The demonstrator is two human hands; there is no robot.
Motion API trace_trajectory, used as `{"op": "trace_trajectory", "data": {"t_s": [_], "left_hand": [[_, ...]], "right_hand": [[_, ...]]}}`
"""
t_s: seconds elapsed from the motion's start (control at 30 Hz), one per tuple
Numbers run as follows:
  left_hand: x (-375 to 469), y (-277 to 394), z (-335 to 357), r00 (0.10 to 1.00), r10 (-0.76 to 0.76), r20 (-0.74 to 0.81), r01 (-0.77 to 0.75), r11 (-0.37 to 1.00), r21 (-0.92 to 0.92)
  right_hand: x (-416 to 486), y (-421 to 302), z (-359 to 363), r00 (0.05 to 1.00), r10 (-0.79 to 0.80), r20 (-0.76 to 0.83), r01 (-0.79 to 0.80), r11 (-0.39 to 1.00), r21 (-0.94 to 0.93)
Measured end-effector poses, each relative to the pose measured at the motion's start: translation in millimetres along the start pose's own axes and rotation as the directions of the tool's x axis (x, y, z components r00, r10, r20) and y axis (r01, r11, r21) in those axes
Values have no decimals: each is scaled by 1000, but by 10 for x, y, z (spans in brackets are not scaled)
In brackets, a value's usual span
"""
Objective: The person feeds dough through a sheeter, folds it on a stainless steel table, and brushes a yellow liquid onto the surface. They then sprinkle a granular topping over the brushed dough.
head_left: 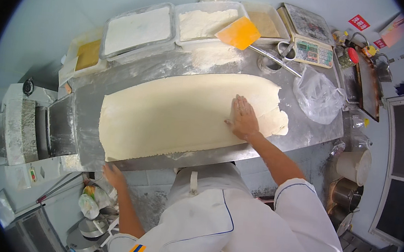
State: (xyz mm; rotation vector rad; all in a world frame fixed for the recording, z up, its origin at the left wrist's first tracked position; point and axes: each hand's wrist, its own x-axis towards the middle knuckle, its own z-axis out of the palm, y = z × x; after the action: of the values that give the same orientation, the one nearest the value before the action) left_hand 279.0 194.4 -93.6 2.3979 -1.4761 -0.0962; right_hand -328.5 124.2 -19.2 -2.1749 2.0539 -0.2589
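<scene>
A wide sheet of rolled dough [174, 112] lies across the steel worktable [90, 115], with a ragged, folded edge at its right end. My right hand [243, 117] rests palm down on the dough's right part, holding nothing. At the near left corner of the sheet, by the table's front edge, is my left hand [114, 176]; its fingers are apart and nothing shows in it. Loose flour [216, 57] is spread on the table behind the dough. An orange scraper blade [240, 33] lies over the rim of a flour tub [208, 24], near a metal rod [275, 60].
A floury dough-rolling machine [22, 130] adjoins the table's left end. Along the back stand a lidded tub [138, 30], a yellow-filled basket [88, 55] and a digital scale [309, 49]. A clear plastic bag [318, 95] lies at right. Buckets [353, 166] stand beyond the table's right end.
</scene>
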Motion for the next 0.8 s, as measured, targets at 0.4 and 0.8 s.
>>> {"op": "trace_trajectory", "data": {"t_s": [0.4, 0.8], "left_hand": [[-1915, 884, -283, 978, -150, 148, 157, 987, -35], [-2184, 1318, -468, 962, -271, -13, 267, 953, -141]], "right_hand": [[261, 1022, 241, 903, 157, -400, -55, 966, 254], [948, 2601, -94, 815, 527, 241, -523, 489, 699]]}}
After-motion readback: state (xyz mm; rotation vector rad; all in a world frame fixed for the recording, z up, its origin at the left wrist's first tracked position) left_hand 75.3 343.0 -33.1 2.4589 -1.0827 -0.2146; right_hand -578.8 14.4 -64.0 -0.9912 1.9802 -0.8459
